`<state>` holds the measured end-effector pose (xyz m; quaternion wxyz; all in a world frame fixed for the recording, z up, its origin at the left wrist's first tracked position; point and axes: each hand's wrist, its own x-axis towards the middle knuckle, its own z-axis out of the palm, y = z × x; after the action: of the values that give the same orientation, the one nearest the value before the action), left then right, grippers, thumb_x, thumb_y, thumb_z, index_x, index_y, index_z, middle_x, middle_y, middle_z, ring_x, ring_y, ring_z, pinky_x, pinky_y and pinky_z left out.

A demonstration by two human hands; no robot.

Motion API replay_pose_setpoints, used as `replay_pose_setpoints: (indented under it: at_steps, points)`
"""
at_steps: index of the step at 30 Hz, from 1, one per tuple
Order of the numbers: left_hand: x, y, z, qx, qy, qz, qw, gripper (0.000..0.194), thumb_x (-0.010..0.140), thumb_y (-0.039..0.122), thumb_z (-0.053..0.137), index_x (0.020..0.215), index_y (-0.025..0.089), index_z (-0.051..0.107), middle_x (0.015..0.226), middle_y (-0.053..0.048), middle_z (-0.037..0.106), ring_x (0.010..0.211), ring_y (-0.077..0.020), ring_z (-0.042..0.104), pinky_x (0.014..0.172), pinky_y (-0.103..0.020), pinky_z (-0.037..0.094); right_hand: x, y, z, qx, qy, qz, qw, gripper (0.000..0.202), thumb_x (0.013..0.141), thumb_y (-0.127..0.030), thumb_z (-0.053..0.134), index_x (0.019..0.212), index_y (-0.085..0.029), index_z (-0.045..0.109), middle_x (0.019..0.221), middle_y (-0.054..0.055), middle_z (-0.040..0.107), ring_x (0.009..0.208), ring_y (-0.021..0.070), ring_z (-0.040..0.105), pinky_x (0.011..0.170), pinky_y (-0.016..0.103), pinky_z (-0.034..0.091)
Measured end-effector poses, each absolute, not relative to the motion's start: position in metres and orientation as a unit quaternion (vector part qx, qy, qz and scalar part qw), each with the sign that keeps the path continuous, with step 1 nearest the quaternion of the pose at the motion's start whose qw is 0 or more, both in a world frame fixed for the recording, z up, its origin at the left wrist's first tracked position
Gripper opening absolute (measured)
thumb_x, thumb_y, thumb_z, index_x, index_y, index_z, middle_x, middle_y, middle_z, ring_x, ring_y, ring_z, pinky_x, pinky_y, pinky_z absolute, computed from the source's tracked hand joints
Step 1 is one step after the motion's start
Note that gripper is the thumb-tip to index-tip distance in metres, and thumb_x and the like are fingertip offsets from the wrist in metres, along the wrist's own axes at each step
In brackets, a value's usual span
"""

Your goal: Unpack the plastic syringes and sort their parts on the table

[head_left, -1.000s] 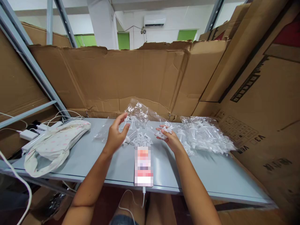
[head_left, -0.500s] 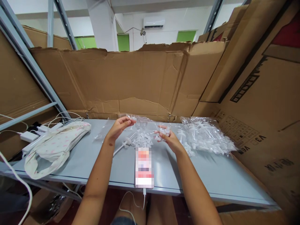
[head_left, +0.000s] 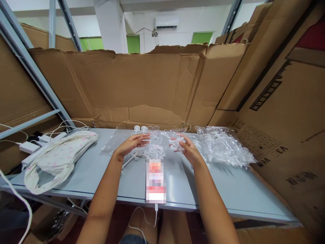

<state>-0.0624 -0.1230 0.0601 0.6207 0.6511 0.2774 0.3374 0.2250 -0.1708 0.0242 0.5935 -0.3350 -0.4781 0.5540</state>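
My left hand (head_left: 133,142) hovers over the left side of a pile of small white plastic pieces (head_left: 155,151), its fingers stretched out and nothing visible in them. Several similar loose white pieces (head_left: 177,143) are held in my right hand (head_left: 189,149), to the right of the pile. Behind my left hand, white parts with round tops (head_left: 140,129) lie at the table's back. A thin white plastic rod (head_left: 129,160) rests beside the pile, partly behind my left wrist. Clear plastic bags (head_left: 164,135) are spread behind both hands.
A phone (head_left: 155,183) with a charging cable lies at the table's (head_left: 177,184) front edge. Bagged white plastic parts (head_left: 225,149) sit at right. A pale cloth bag (head_left: 63,154) and power strips (head_left: 33,147) occupy the left. Cardboard walls (head_left: 137,84) enclose the back and sides.
My left hand has come down and nearer to the pile, its fingers straightening. White round-topped parts now show behind it. My right hand stays nearly in place, still holding the white pieces.
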Motion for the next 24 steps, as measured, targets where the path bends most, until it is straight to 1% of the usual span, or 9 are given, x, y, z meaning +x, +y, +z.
replay_pose_setpoints:
  at_steps: [3,6,9,11,14,16,18,21,24]
  points:
    - [-0.065,-0.123,0.06,0.646,0.278,0.35,0.619,0.043,0.082,0.042,0.056,0.119,0.02,0.057,0.135,-0.011,0.047,0.117,-0.0275,0.051,0.1,-0.045,0.036,0.227,-0.167,0.021,-0.37,-0.477,0.519,0.605,0.039,0.069,-0.034,0.07,0.107,-0.027,0.06,0.095,0.002,0.068,0.073,0.0153,0.063,0.058,0.026,0.052]
    - [-0.066,-0.123,0.061,0.633,0.267,0.347,0.638,0.045,0.082,0.042,0.056,0.121,0.021,0.055,0.134,-0.012,0.047,0.119,-0.0282,0.049,0.101,-0.046,0.035,0.228,-0.164,0.019,-0.387,-0.457,0.498,0.627,0.035,0.069,-0.035,0.069,0.103,-0.025,0.064,0.085,0.001,0.067,0.065,0.012,0.058,0.054,0.024,0.05]
    - [-0.061,-0.124,0.06,0.61,0.242,0.359,0.664,0.044,0.084,0.039,0.054,0.124,0.021,0.052,0.136,-0.013,0.046,0.119,-0.0288,0.048,0.102,-0.047,0.033,0.228,-0.164,0.02,-0.34,-0.434,0.498,0.669,0.039,0.069,-0.036,0.069,0.107,-0.027,0.062,0.086,0.0,0.066,0.063,0.0105,0.057,0.056,0.024,0.049]
    - [-0.056,-0.125,0.058,0.585,0.214,0.379,0.685,0.044,0.086,0.038,0.052,0.126,0.022,0.05,0.137,-0.013,0.044,0.119,-0.0294,0.049,0.101,-0.049,0.033,0.226,-0.165,0.022,-0.286,-0.425,0.493,0.703,0.046,0.068,-0.041,0.069,0.111,-0.03,0.059,0.095,0.0,0.065,0.071,0.0125,0.059,0.061,0.026,0.05]
    - [-0.045,-0.128,0.054,0.548,0.159,0.399,0.718,0.041,0.087,0.037,0.049,0.126,0.023,0.049,0.138,-0.012,0.043,0.117,-0.0303,0.051,0.101,-0.051,0.034,0.218,-0.168,0.025,-0.239,-0.426,0.478,0.73,0.056,0.065,-0.048,0.068,0.117,-0.032,0.054,0.117,0.004,0.06,0.098,0.0195,0.058,0.071,0.031,0.05]
    - [-0.038,-0.13,0.052,0.533,0.132,0.397,0.735,0.039,0.087,0.036,0.049,0.124,0.023,0.051,0.138,-0.012,0.044,0.116,-0.0306,0.051,0.101,-0.052,0.034,0.213,-0.169,0.025,-0.236,-0.435,0.49,0.717,0.06,0.065,-0.049,0.068,0.12,-0.032,0.052,0.128,0.005,0.054,0.11,0.0223,0.053,0.078,0.035,0.049]
    - [-0.033,-0.132,0.05,0.525,0.122,0.389,0.747,0.038,0.087,0.035,0.05,0.123,0.023,0.052,0.138,-0.012,0.043,0.116,-0.0306,0.051,0.101,-0.052,0.034,0.207,-0.17,0.024,-0.237,-0.448,0.521,0.687,0.062,0.065,-0.049,0.069,0.122,-0.033,0.051,0.132,0.004,0.051,0.114,0.0234,0.051,0.084,0.038,0.048]
    - [-0.028,-0.134,0.048,0.513,0.121,0.381,0.759,0.038,0.087,0.035,0.05,0.123,0.022,0.051,0.138,-0.013,0.042,0.115,-0.03,0.052,0.101,-0.051,0.034,0.2,-0.171,0.021,-0.232,-0.462,0.565,0.643,0.062,0.067,-0.046,0.069,0.125,-0.036,0.048,0.131,0.002,0.052,0.111,0.0237,0.053,0.089,0.043,0.047]
    - [-0.024,-0.135,0.045,0.502,0.124,0.384,0.765,0.038,0.088,0.035,0.048,0.123,0.021,0.051,0.139,-0.013,0.04,0.118,-0.0296,0.049,0.101,-0.051,0.034,0.192,-0.175,0.021,-0.233,-0.46,0.596,0.616,0.066,0.071,-0.042,0.067,0.131,-0.039,0.04,0.125,0.0,0.056,0.105,0.0233,0.058,0.09,0.047,0.046]
